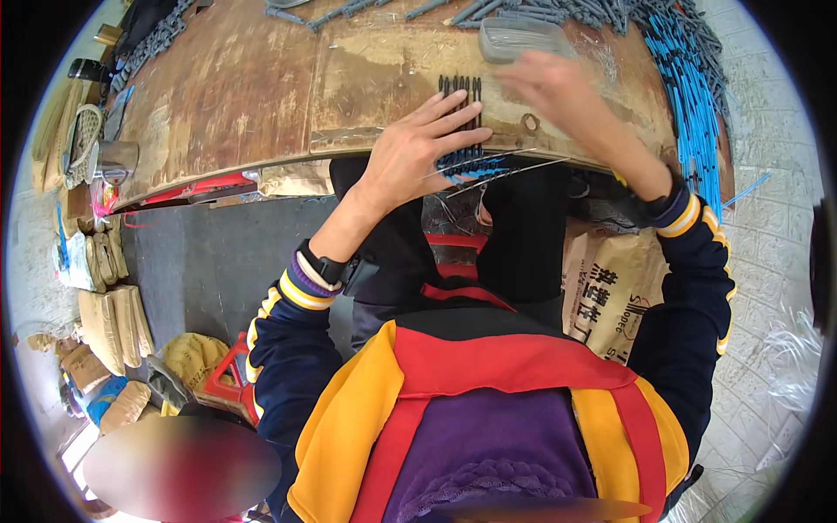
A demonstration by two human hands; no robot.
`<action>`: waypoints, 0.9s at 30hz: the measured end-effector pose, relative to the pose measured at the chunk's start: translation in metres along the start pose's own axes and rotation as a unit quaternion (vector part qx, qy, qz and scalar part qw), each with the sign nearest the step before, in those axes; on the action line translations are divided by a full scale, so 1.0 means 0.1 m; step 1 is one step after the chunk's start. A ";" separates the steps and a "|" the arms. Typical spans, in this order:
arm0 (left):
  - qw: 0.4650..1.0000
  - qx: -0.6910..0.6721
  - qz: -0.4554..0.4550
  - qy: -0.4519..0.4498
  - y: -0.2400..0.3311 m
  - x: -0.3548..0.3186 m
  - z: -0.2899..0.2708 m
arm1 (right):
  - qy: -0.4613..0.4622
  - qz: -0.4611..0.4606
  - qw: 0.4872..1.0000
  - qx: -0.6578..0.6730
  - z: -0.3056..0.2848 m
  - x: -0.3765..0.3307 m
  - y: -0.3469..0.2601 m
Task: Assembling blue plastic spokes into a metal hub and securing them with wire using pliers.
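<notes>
My left hand (414, 148) lies flat with spread fingers across a row of several thin dark rods (464, 84) at the table's near edge. Their dark tips show beyond my fingers, and blue lengths (471, 164) show below them. Thin metal wires (510, 171) stick out past the edge beside the blue lengths. My right hand (558, 87) is over the table to the right, just in front of a clear plastic box (523, 39). Motion smears its fingers, so whether it holds anything cannot be made out. A small brown ring (530, 122) rests on the wood between the hands.
Grey plastic pieces (602, 12) are heaped along the far edge of the wooden table (227, 96). Bundled blue rods (693, 113) hang over its right side. A metal cup (115, 160) stands by the left edge. Below are a printed sack (610, 283) and a red stool (231, 375).
</notes>
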State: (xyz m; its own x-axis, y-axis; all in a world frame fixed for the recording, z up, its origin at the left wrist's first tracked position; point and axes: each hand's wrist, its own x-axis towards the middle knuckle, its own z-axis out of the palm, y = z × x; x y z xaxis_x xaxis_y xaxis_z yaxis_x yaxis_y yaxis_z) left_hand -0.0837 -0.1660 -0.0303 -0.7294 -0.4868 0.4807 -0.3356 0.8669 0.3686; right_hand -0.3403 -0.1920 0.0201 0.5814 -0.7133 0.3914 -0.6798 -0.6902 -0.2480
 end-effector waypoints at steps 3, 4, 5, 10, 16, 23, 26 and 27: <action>1.000 -0.009 -0.008 -0.019 -0.01 -0.01 -0.03 | -0.039 0.039 0.998 -0.013 0.21 -0.13 -0.08; 1.000 -0.009 -0.007 -0.018 -0.01 0.00 -0.02 | -0.038 0.050 0.998 -0.014 0.23 -0.15 -0.09; 1.000 -0.009 -0.008 -0.025 -0.01 0.00 -0.03 | -0.036 0.062 0.997 -0.013 0.25 -0.17 -0.10; 0.999 -0.016 -0.015 -0.034 0.00 0.04 -0.04 | -0.035 0.065 0.997 -0.011 0.27 -0.18 -0.04; 0.999 -0.021 -0.022 -0.030 0.01 0.03 -0.03 | -0.035 0.067 0.997 -0.020 0.28 -0.16 -0.07; 0.999 -0.017 -0.024 -0.033 0.02 0.03 -0.03 | -0.042 0.038 0.998 -0.016 0.25 -0.13 0.00; 0.999 -0.026 -0.026 -0.031 0.02 0.03 -0.04 | -0.046 0.032 0.998 -0.022 0.26 -0.12 0.00; 0.999 -0.031 -0.027 -0.029 0.02 0.03 -0.04 | -0.046 0.032 0.998 -0.022 0.27 -0.11 0.00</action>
State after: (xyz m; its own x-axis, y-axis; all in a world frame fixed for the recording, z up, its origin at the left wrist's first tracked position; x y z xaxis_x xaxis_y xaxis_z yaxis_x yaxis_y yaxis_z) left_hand -0.0842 -0.1656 -0.0254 -0.7454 -0.5239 0.4122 -0.3396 0.8306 0.4414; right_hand -0.3348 -0.1872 -0.0079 0.5727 -0.7657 0.2926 -0.7352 -0.6377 -0.2298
